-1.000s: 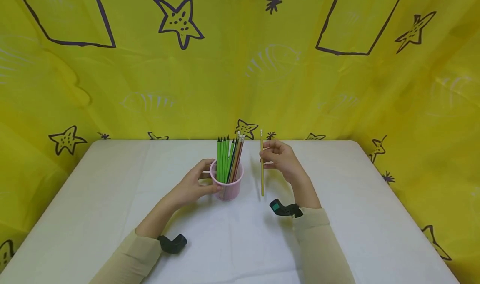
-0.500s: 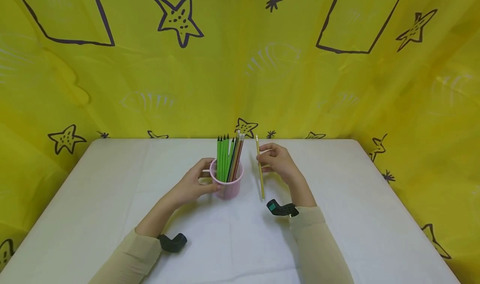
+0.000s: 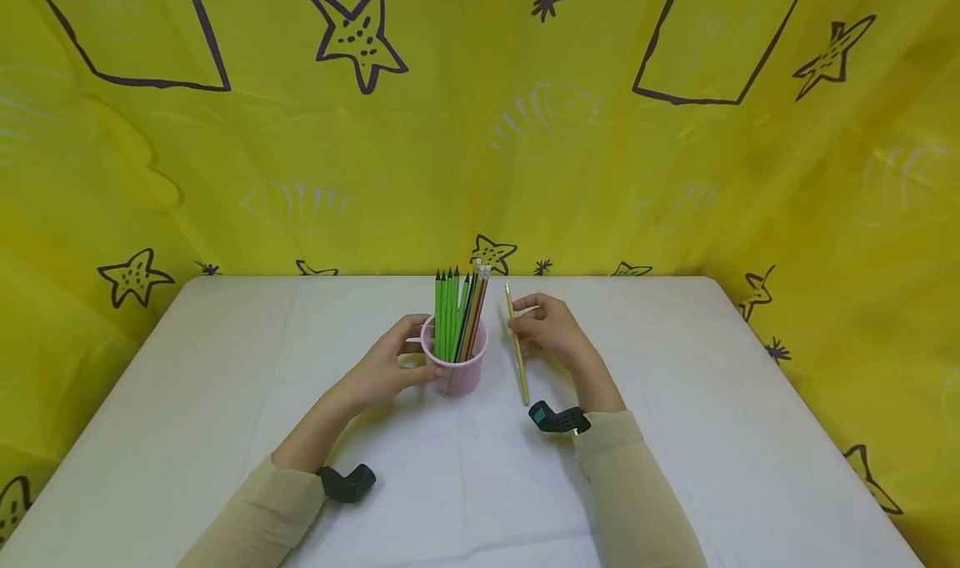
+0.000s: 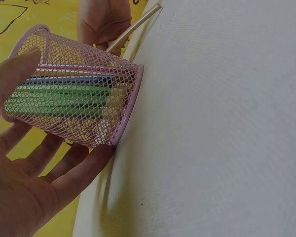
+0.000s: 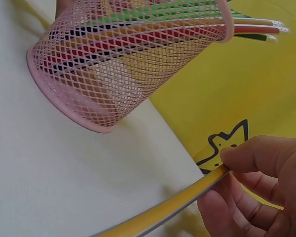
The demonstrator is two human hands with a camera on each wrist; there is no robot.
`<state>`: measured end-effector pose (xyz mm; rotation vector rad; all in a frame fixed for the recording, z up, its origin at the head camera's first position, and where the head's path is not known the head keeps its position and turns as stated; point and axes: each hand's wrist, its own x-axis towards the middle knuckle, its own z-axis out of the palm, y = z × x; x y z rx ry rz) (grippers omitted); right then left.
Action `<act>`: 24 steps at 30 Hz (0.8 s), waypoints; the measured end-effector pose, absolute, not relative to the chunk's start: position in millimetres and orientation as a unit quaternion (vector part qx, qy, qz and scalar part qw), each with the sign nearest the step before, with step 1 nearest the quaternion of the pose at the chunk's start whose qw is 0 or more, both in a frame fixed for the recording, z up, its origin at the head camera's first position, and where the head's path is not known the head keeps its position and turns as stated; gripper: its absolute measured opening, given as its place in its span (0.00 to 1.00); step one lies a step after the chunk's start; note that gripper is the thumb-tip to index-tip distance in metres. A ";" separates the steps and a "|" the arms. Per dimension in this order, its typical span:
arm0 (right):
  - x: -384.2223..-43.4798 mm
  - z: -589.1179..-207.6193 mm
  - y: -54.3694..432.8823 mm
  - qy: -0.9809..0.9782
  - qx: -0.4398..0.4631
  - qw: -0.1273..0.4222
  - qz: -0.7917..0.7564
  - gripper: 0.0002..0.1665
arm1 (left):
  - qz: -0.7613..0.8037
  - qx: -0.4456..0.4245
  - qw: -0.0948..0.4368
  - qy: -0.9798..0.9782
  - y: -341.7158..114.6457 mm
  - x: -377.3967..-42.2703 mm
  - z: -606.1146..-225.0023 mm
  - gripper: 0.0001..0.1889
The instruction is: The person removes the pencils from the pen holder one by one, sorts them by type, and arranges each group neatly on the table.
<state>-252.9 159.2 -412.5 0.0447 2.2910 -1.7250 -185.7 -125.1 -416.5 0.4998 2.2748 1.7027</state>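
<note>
My left hand (image 3: 382, 372) grips a pink mesh pencil cup (image 3: 462, 380), thumb at the near side and fingers round the left and far sides. In it stand several green pencils (image 3: 447, 318) with dark tips up, beside others (image 3: 477, 310) with white erasers up. To the right of the cup, my right hand (image 3: 553, 331) pinches a yellow pencil (image 3: 518, 358) between thumb and fingers. That pencil tilts, its eraser end up and leaning left, its lower end close over the tablecloth. In the right wrist view, the pencil (image 5: 163, 210) runs down-left from the fingertips, apart from the cup.
A white cloth (image 3: 450, 485) covers the table. Behind it hangs a yellow curtain (image 3: 420, 168) with dark star drawings. Black camera mounts (image 3: 347, 483) sit at both wrists.
My right hand has moved left and slightly nearer with the yellow pencil, whose top now leans towards the cup. The left hand and cup stay put.
</note>
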 end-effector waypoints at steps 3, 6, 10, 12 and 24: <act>-252.4 -414.7 157.8 0.794 0.021 0.140 -0.592 0.22 | 0.586 0.173 0.127 0.781 -124.9 -186.0 -416.3 0.38; -251.7 -416.5 156.8 0.796 0.023 0.143 -0.588 0.22 | 0.587 0.176 0.126 0.780 -125.2 -186.2 -416.6 0.38; -251.1 -417.8 155.8 0.799 0.026 0.142 -0.584 0.22 | 0.586 0.176 0.127 0.781 -125.2 -186.2 -416.0 0.38; -250.9 -418.3 155.4 0.800 0.029 0.141 -0.582 0.22 | 0.585 0.175 0.127 0.781 -125.0 -186.1 -415.7 0.38; -251.3 -422.6 152.8 0.836 0.041 0.117 -0.535 0.21 | 0.587 0.176 0.125 0.780 -124.6 -185.8 -414.9 0.38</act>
